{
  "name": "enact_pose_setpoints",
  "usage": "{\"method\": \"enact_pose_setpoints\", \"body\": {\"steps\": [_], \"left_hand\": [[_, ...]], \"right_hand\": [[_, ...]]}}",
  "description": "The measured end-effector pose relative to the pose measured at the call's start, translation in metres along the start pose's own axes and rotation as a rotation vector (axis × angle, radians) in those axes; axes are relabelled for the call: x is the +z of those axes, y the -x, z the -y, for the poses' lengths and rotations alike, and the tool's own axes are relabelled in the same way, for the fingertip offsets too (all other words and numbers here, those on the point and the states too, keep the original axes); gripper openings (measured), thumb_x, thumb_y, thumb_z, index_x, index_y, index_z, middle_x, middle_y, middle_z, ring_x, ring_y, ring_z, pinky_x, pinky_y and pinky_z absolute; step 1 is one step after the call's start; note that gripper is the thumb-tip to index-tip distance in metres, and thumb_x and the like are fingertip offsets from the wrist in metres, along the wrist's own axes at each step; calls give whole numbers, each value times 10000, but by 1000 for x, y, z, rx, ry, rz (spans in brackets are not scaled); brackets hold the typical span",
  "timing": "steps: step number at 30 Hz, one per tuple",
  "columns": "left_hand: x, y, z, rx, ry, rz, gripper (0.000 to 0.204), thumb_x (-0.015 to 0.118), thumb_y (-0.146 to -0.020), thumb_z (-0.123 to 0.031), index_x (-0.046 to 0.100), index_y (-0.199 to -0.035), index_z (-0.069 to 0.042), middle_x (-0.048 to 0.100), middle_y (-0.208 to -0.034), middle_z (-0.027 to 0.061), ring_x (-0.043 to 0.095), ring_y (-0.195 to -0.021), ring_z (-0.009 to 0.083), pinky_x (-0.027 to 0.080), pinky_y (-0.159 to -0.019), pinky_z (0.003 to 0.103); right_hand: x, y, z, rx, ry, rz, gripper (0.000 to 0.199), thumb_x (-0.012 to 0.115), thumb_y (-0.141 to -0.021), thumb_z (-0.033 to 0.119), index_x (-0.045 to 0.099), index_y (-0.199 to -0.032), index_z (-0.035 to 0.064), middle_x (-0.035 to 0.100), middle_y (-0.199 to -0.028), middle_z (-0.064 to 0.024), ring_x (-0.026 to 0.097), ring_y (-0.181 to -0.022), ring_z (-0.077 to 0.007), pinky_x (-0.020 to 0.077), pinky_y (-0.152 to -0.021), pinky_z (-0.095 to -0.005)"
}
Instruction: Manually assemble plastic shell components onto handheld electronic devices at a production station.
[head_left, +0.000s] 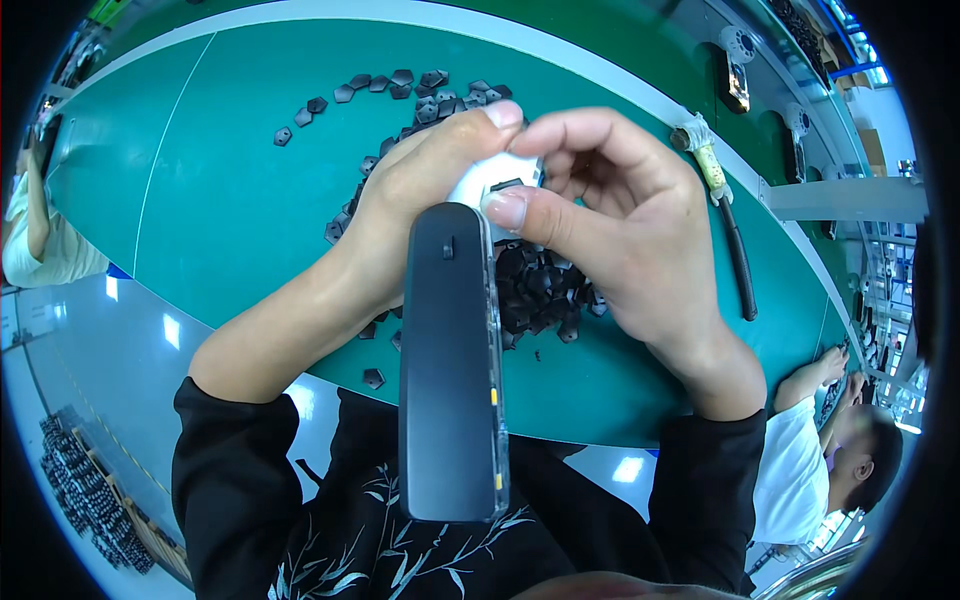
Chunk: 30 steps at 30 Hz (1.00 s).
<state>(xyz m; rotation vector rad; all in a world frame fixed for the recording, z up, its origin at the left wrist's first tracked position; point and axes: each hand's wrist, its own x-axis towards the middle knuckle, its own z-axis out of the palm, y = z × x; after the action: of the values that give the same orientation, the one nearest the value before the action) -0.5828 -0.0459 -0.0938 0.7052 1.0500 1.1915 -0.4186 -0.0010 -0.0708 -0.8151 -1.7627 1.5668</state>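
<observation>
Over the table, my left hand (425,165) is wrapped round a small white object (468,183), whose kind I cannot make out. A small black piece (506,185) shows on its face. My right hand (630,210) has its thumb laid on the white object beside that piece, with its fingers curled at the far side. Beneath and around both hands lies a heap of small black five-sided plastic pieces (540,290). A long black casing with a clear edge (450,370) stands out in front of my body and covers part of the view below the hands.
The green table (250,220) curves round in front of me. To the right lies a black-handled tool with a wrapped yellowish end (720,190). Other people sit at the far left (45,235) and lower right (810,470). A stack of dark parts (90,490) stands on the floor.
</observation>
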Motion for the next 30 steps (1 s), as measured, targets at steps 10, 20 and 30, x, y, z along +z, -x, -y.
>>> {"method": "enact_pose_setpoints", "body": {"steps": [10, 20, 30], "left_hand": [[8, 8, -12, -100, 118, 55, 510, 574, -946, -419, 516, -1215, 11, 590, -819, 105, 589, -585, 136, 479, -459, 208], [3, 6, 5, -4, 148, 110, 557, 639, -928, -326, 435, -1311, 23, 587, -847, 117, 591, -585, 136, 481, -472, 213], [-2, 4, 0, -68, 103, 221, 530, 692, -881, -197, 442, -1281, 45, 594, -858, 120, 575, -569, 142, 465, -468, 217]], "right_hand": [[-6, -14, 13, 265, 6, 198, 474, 752, -752, -24, 618, -1203, 26, 675, -1005, -101, 623, -841, -155, 507, -770, -249], [0, -14, -16, -384, 484, 23, 618, 736, -578, 26, 618, -1185, 34, 685, -1033, -83, 638, -817, -207, 506, -746, -276], [-4, -8, -10, -367, 574, 4, 648, 728, -532, 17, 625, -1171, 29, 684, -1040, -95, 638, -812, -220, 510, -741, -281]]}}
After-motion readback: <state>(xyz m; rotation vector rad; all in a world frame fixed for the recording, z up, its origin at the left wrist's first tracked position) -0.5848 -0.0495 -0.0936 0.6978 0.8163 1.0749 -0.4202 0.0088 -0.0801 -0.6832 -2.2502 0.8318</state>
